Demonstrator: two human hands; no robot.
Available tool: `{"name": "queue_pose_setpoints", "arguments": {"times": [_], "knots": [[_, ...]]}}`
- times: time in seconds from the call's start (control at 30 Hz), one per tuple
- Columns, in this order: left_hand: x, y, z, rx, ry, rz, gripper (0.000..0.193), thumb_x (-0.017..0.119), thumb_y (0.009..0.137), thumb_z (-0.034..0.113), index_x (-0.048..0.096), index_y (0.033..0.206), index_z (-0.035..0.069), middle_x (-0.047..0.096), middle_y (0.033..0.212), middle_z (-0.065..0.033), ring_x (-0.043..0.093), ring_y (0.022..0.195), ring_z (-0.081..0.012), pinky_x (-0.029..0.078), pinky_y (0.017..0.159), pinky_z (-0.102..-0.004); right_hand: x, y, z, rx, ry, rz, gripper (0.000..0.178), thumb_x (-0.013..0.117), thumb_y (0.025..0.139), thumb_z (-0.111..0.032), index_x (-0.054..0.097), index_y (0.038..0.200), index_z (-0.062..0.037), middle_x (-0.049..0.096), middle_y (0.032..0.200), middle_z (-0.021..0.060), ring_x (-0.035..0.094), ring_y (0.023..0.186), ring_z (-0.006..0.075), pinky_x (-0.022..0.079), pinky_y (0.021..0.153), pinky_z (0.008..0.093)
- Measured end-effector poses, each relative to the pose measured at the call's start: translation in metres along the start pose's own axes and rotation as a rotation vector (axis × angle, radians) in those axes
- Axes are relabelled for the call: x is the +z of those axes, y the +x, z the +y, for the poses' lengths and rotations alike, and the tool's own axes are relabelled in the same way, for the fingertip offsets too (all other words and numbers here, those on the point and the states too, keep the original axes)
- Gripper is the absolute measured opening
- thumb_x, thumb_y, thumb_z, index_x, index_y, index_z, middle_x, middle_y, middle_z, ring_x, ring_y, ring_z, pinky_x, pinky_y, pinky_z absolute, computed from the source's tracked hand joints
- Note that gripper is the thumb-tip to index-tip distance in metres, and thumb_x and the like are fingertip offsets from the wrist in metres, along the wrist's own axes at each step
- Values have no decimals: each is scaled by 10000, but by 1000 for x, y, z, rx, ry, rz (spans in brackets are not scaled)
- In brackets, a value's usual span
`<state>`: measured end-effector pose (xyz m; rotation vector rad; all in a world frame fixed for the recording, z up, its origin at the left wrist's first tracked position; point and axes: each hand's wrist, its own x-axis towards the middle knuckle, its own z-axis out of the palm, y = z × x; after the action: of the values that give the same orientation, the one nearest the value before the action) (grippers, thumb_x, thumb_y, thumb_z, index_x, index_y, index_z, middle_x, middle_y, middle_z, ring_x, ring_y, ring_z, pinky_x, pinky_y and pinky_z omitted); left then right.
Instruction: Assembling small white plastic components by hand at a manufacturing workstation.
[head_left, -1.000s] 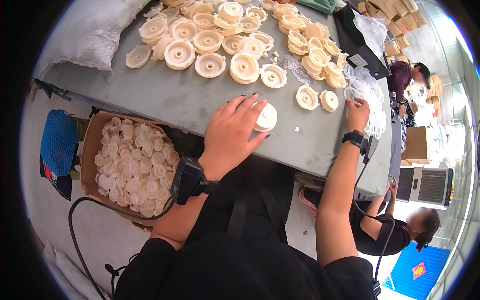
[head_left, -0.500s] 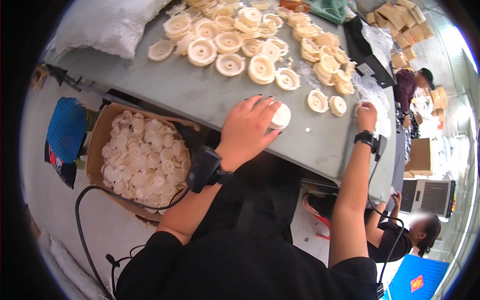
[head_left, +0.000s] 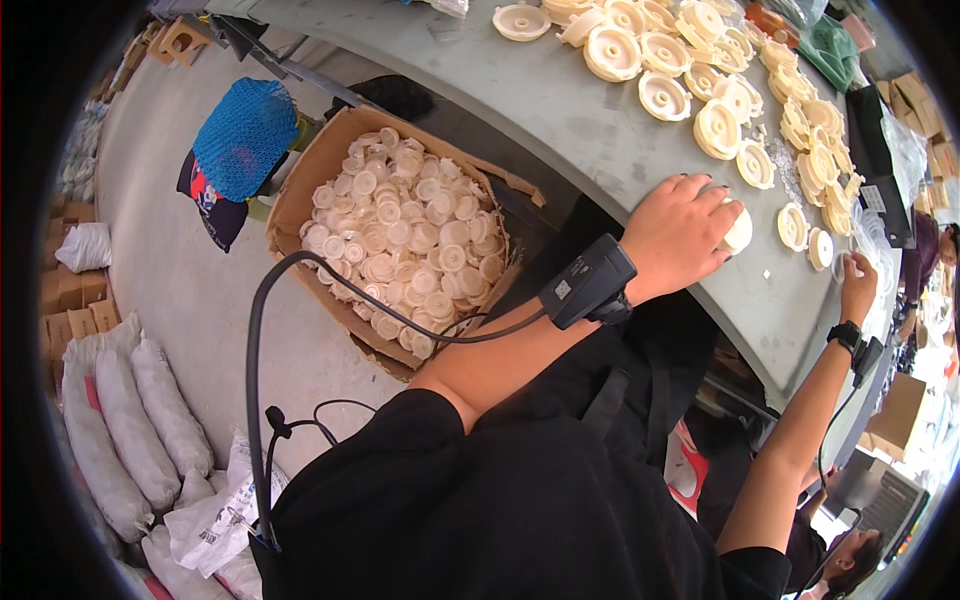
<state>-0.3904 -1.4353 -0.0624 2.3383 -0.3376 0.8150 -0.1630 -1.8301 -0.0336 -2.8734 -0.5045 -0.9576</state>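
Note:
My left hand [head_left: 680,238] rests on the table edge, its fingers curled around a round cream plastic cap [head_left: 738,228]. Farther right, my right hand [head_left: 858,288] reaches into a heap of clear rings [head_left: 872,232], with its fingertips pinched on one of them. Between the two hands, a pair of loose cream caps [head_left: 793,227] lie on the grey table [head_left: 570,115]. Beyond my left hand many similar round parts [head_left: 664,96] are spread and piled, hollow side up.
A cardboard box [head_left: 290,205] full of pale round discs stands on the floor left of my body. A stool with a blue mesh cover [head_left: 245,140] is beyond it. White sacks [head_left: 115,430] lie at lower left. Co-workers [head_left: 835,560] are at the right. A black tray [head_left: 885,180] sits on the table.
The whole view has swung left, so the table and both hands appear farther right and the floor sacks show. Both hands keep their places, the left still on the cap.

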Motion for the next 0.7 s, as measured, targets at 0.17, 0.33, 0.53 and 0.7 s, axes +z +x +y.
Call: {"name": "queue_pose_setpoints", "arguments": {"times": [0.17, 0.33, 0.53, 0.7], "knots": [[-6, 6, 6, -22, -68, 3, 571, 680, 719, 285, 488, 1217, 83, 522, 1199, -113, 463, 1122, -289, 381, 927, -385, -65, 5, -62, 476, 505, -25, 247, 712, 783, -227, 675, 938, -38, 624, 733, -8, 484, 583, 35, 380, 525, 176], [-19, 9, 1, -136, -339, 152, 555, 672, 751, 207, 467, 1247, 66, 538, 1194, -122, 505, 1077, -287, 375, 941, -378, -107, -25, -162, 413, 1099, -69, 112, 640, 834, -110, 647, 879, -7, 571, 677, -8, 491, 583, 56, 404, 548, 185], [-42, 25, 28, -406, -781, -117, 403, 667, 794, 159, 547, 1161, 43, 624, 990, -47, 541, 852, -110, 418, 770, -270, -121, -61, -258, 477, 1344, -285, 84, 677, 767, -5, 617, 820, 19, 617, 705, 57, 559, 577, 104, 446, 542, 211], [-31, 20, 18, -500, -812, -134, 226, 645, 787, 55, 643, 1013, 47, 639, 898, -33, 545, 750, -88, 419, 641, -250, -105, -67, -273, 526, 1467, -336, 100, 677, 774, -21, 619, 846, 17, 626, 718, 54, 565, 581, 104, 444, 547, 211]]}}
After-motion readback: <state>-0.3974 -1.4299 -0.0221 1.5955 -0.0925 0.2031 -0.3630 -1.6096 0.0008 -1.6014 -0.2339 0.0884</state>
